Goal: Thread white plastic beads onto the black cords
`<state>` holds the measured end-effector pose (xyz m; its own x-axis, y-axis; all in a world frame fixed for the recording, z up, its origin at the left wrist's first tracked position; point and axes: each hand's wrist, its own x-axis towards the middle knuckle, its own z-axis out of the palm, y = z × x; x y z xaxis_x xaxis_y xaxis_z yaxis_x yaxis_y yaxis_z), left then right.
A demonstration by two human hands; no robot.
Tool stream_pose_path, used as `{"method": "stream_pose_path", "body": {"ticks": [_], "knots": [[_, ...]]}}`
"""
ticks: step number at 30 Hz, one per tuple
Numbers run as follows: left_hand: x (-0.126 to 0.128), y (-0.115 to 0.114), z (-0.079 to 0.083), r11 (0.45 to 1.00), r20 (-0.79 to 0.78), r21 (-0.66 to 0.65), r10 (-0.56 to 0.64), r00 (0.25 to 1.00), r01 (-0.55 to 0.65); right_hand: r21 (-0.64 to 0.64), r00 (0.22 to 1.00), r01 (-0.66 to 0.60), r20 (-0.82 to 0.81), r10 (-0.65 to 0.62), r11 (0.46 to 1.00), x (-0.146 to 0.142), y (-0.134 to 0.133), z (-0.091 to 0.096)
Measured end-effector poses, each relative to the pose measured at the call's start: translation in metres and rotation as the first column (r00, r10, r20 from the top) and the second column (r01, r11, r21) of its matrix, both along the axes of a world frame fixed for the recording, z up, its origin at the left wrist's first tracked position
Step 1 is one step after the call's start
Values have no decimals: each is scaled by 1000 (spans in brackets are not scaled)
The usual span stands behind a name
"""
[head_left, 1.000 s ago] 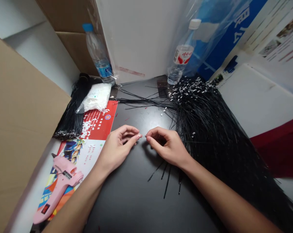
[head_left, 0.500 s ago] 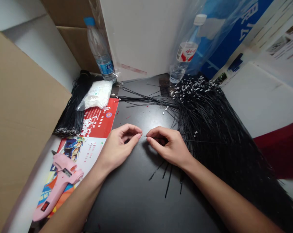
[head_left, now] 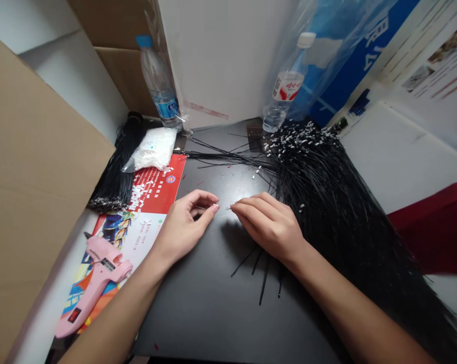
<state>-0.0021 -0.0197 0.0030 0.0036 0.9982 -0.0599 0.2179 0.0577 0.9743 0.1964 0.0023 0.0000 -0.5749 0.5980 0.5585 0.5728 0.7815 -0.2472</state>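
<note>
Over the middle of the dark table, my left hand pinches a tiny white plastic connector between thumb and fingertips. Facing it across a small gap, my right hand is closed on a thin black wire, whose fine end pokes out toward the left. The rest of that wire is hidden by the hand. Beside my right arm lies a large heap of black wires, many tipped with white connectors. Below my right hand several black wire ends stick out over the tabletop.
At left, a pink glue gun lies on printed sheets, below loose white connectors on a red paper. A bag of white pieces, a wire bundle and two bottles stand behind. Cardboard borders the left.
My right hand has rolled over so its back shows more, and its fingers now lie together around the wire. The left hand has shifted only slightly. The whole view has tilted a little.
</note>
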Motion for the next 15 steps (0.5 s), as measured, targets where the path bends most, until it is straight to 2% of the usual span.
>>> {"method": "stream_pose_path", "body": {"ticks": [3, 5, 9, 15], "knots": [[0, -2, 0, 999, 20, 25, 19, 1000, -19, -23, 996, 76, -37, -76, 997, 0, -5, 10], [0, -2, 0, 1000, 26, 28, 4, 1000, -5, -134, 988, 120, -80, -131, 984, -1, -7, 14], [-2, -3, 0, 998, -9, 30, -52, 999, 52, -395, 978, 88, -139, -154, 915, -5, -8, 14], [-3, -5, 2, 988, -142, 77, -119, 983, 131, -559, 972, 32, -175, -156, 828, -8, -6, 10]]}}
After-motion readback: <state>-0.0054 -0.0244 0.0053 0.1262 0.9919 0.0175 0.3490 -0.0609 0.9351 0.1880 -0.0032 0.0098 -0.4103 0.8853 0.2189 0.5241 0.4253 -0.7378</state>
